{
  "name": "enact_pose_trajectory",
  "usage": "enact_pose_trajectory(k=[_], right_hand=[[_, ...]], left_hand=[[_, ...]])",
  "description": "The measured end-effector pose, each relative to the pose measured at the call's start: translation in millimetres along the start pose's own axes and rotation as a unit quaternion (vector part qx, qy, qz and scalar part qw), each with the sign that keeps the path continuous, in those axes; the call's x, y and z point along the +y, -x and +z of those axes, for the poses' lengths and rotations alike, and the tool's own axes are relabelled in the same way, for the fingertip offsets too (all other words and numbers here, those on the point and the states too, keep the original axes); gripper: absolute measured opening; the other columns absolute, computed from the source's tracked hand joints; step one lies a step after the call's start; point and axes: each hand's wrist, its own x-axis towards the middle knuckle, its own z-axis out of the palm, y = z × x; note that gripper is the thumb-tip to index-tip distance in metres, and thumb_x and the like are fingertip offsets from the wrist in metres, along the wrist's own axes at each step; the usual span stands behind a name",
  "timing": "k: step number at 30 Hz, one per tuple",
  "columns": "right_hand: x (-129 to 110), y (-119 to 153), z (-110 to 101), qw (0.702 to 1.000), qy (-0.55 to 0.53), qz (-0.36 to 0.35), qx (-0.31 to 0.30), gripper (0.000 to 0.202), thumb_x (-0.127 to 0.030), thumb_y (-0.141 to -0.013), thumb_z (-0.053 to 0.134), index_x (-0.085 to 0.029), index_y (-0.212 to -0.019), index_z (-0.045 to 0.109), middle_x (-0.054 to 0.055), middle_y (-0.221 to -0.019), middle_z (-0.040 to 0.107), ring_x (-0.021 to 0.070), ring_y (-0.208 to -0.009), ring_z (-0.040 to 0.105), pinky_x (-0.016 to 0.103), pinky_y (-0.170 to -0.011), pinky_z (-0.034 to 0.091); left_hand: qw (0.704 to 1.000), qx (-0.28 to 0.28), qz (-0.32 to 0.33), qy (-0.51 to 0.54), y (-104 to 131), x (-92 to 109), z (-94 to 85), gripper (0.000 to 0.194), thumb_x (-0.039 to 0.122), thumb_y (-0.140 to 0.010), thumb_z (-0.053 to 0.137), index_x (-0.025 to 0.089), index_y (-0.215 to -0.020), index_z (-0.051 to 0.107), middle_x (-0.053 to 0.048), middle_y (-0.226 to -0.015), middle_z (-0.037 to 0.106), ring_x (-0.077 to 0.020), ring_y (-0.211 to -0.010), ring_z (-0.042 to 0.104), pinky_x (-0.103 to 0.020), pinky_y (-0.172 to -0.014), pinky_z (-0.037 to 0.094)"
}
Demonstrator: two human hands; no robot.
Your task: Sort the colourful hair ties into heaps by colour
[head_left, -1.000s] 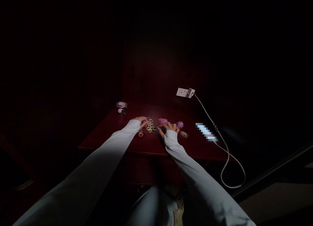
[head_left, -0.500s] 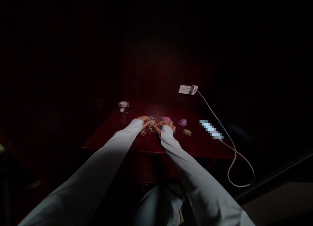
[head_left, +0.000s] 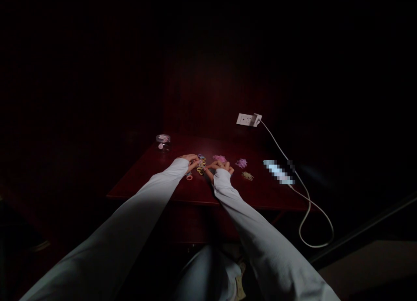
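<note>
My left hand [head_left: 191,160] reaches in over the table, thumb and fingers closed together at a small pale thing too tiny to name. Facing it, my right hand [head_left: 222,167] has its thumb and forefinger drawn together by the same spot; what they hold is hidden. Between the hands lie several yellow rings [head_left: 200,170] that look like small hair ties. A bluish ring [head_left: 200,156] sits just beyond them. An orange-pink ring [head_left: 189,177] rests below my left hand. Past my right fingers is a pile of pink strips or bands [head_left: 218,158].
A purple pile [head_left: 241,163] and a beige pile [head_left: 247,176] lie right of my right hand. A clear round jar [head_left: 163,142] stands at the back left of the dark red table [head_left: 137,183]. A blurred phone-like device [head_left: 278,172] has a white cable [head_left: 306,188] running to the wall socket [head_left: 248,119].
The whole view has shifted slightly, so things sit a little further left. Both hands stay close together over the yellow rings, with only small finger movement.
</note>
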Motion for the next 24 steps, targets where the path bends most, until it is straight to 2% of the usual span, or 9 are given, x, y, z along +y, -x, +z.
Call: enact_pose_trajectory(k=[4,10,13,16,20,24], right_hand=[[26.8,6.4,-20.6,0.999,0.036,0.017,0.022,0.03,-0.048,-0.096,0.055,-0.03,-0.089,0.079,0.005,-0.104,0.07,0.026,-0.104,0.049,0.038,-0.086,0.025],[103.6,14.2,-66.5,0.984,0.096,0.134,0.063,0.037,-0.051,-0.096,0.051,-0.028,-0.094,0.08,0.007,-0.107,0.069,0.0277,-0.104,0.045,0.04,-0.087,0.025],[129.6,20.3,-83.6,0.97,0.133,0.185,0.08,0.041,-0.052,-0.097,0.047,-0.026,-0.096,0.08,0.01,-0.11,0.068,0.0307,-0.106,0.044,0.042,-0.086,0.025],[139.5,26.5,-92.3,0.971,0.158,0.17,0.058,0.043,-0.052,-0.098,0.045,-0.027,-0.096,0.079,0.011,-0.111,0.067,0.0317,-0.106,0.043,0.042,-0.085,0.025],[138.5,30.7,-94.2,0.974,0.19,0.121,0.012,0.036,-0.047,-0.097,0.047,-0.028,-0.097,0.078,0.009,-0.111,0.065,0.0298,-0.106,0.043,0.041,-0.086,0.025],[137.5,30.7,-93.0,0.974,0.201,0.102,0.002,0.038,-0.047,-0.098,0.046,-0.027,-0.098,0.078,0.009,-0.111,0.064,0.028,-0.104,0.042,0.041,-0.085,0.025]], left_hand=[[1.0,0.022,0.01,0.015,1.0,0.2,1.3,0.032,0.043,-0.092,0.05,0.018,-0.085,0.069,-0.001,-0.081,0.066,-0.0121,-0.068,0.052,-0.023,-0.061,0.034],[0.999,0.02,0.014,0.02,2.6,1.4,1.5,0.033,0.043,-0.094,0.051,0.017,-0.084,0.069,0.0,-0.075,0.061,-0.011,-0.064,0.047,-0.022,-0.059,0.03],[1.0,0.021,0.01,0.012,2.0,0.0,2.7,0.032,0.042,-0.093,0.051,0.018,-0.082,0.069,0.0,-0.075,0.061,-0.0111,-0.064,0.048,-0.022,-0.058,0.03],[1.0,0.016,0.016,0.001,1.9,-2.3,3.9,0.031,0.042,-0.094,0.051,0.018,-0.083,0.069,0.0,-0.076,0.062,-0.0113,-0.065,0.049,-0.022,-0.06,0.031],[0.999,0.014,0.027,-0.014,2.2,-4.8,4.3,0.031,0.04,-0.095,0.049,0.018,-0.085,0.069,0.0,-0.078,0.063,-0.0118,-0.067,0.051,-0.023,-0.06,0.031],[0.999,0.008,0.03,-0.019,2.2,-5.7,4.3,0.034,0.042,-0.095,0.048,0.018,-0.085,0.069,-0.001,-0.078,0.064,-0.0118,-0.066,0.051,-0.023,-0.059,0.031]])
